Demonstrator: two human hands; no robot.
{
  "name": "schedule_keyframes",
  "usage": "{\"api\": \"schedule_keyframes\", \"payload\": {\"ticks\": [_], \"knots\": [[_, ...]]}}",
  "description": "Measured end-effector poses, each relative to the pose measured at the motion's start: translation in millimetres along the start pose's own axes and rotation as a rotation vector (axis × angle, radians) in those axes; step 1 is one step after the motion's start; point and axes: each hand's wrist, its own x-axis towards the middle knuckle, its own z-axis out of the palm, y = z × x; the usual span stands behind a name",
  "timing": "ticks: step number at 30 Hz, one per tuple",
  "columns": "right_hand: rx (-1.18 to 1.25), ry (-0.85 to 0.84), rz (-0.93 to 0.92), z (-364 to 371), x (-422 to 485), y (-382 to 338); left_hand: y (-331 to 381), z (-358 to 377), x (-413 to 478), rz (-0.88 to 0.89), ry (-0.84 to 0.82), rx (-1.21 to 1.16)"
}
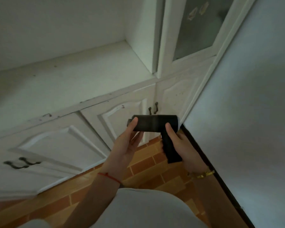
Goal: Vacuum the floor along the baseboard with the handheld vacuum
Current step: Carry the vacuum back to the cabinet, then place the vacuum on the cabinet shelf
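The black handheld vacuum [152, 123] is held up in front of me, its barrel lying sideways and its handle pointing down. My right hand [183, 145] grips the handle, thumb resting on the barrel. My left hand [127, 142] holds the barrel's left end with the thumb on top. Well below the vacuum, a dark baseboard [209, 163] runs along the foot of the right wall beside the orange tiled floor [148, 163].
White cabinets [118, 116] with dark handles [21, 162] stand ahead and to the left, under a white counter top [72, 76]. A tall glass-fronted cabinet door [197, 30] rises at the corner. A plain wall [253, 112] fills the right side.
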Motion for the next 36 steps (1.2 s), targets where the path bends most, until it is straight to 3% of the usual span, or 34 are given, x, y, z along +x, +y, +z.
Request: {"api": "schedule_keyframes", "payload": {"ticks": [8,18,27,36], "knots": [[-0.032,-0.149,0.004,160.0,33.2,-13.0,121.9,-103.8,-4.9,0.118,0.147,-0.034],[-0.124,-0.323,0.001,326.3,49.7,-28.1,241.2,-213.2,-31.1,0.29,0.197,-0.072],[-0.237,-0.503,-0.032,395.5,49.7,-45.0,282.6,-258.4,-46.2,0.418,0.327,-0.154],[-0.358,-0.548,-0.163,422.2,77.1,-68.5,327.9,-270.0,-26.0,0.506,0.368,-0.225]]}}
